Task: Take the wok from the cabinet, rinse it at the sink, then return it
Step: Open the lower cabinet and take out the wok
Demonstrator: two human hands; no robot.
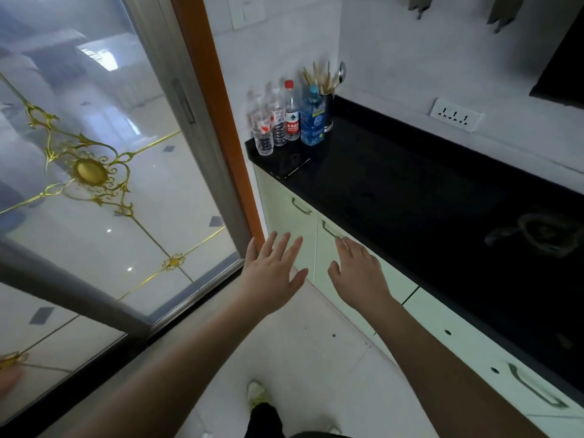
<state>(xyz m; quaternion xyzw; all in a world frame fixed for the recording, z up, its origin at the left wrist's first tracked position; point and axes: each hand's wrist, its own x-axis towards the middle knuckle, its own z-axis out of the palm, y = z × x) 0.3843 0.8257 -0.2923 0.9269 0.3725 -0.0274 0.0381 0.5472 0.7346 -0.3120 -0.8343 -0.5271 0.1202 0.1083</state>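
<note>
- Nearest the camera, a foot in a pale shoe [257,394] stands on the white tiled floor [309,352], with a dark trouser leg just below it in view.
- Both bare forearms reach forward over the floor toward the pale green cabinet [294,222] under the counter.
- The left hand [274,273] has its fingers straight and spread, palm down, holding nothing; it hovers in front of the left cabinet door, beside the orange door frame [218,115].
- The right hand [358,268] is also flat with fingers extended and empty; its fingertips [343,243] lie at the lower end of the metal handle [330,230] of the second door, though I cannot tell whether they touch it.
- Another handle [301,206] sits on the left door, and a longer one [534,390] on a drawer front to the near right.
- Both cabinet doors are closed, and the wok is not in sight.
- Above runs a black countertop [410,184], with a gas burner [543,232] dimly visible at the right.
- At the far corner of the counter stand four plastic bottles [292,118] in a row, next to a metal cup [328,112] of chopsticks and a spoon.
- A wall socket [455,115] is mounted on the white tiles behind.
- To the left, a sliding glass door [94,153] carries gold ornament.
</note>
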